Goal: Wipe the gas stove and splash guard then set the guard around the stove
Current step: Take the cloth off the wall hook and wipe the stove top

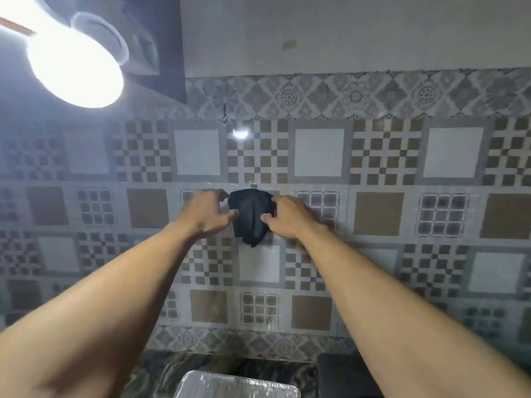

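Note:
A dark cloth (251, 219) hangs against the tiled wall at arm's length, its top near a small clear fitting on the wall. My left hand (207, 214) pinches the cloth's left edge, and my right hand (287, 216) grips its right edge, with a bit of red showing at the fingers. At the bottom edge lies a shiny foil-covered sheet (238, 383), probably the splash guard, only partly in view. To its right sits a black block (344, 374), maybe the stove, mostly hidden by my right forearm.
The patterned tile wall (402, 214) fills the view. A bright lamp (74, 61) glares at the upper left beside a dark cabinet edge (172, 53). A dark marbled countertop (161, 369) runs below the tiles.

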The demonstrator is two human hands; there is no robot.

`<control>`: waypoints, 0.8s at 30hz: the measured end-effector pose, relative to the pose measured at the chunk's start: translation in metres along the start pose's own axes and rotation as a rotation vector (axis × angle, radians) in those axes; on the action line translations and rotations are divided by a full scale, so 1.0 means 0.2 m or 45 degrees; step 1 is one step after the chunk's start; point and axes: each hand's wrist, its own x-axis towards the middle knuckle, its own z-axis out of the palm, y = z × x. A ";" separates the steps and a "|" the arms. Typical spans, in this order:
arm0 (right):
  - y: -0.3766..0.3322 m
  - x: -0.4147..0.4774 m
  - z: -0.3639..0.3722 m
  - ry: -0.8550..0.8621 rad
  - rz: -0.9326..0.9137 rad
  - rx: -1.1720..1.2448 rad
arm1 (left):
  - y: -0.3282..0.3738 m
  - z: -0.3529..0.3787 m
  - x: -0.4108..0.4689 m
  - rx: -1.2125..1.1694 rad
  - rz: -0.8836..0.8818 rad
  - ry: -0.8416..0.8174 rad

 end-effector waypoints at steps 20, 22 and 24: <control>0.07 0.34 0.31 0.344 0.093 0.165 | -0.08 0.22 0.22 -0.436 -0.099 0.303; 0.07 0.34 0.31 0.326 0.122 0.246 | -0.05 0.19 0.22 -0.465 -0.064 0.314; 0.06 0.33 0.29 0.259 0.162 0.328 | -0.02 0.16 0.22 -0.469 -0.024 0.300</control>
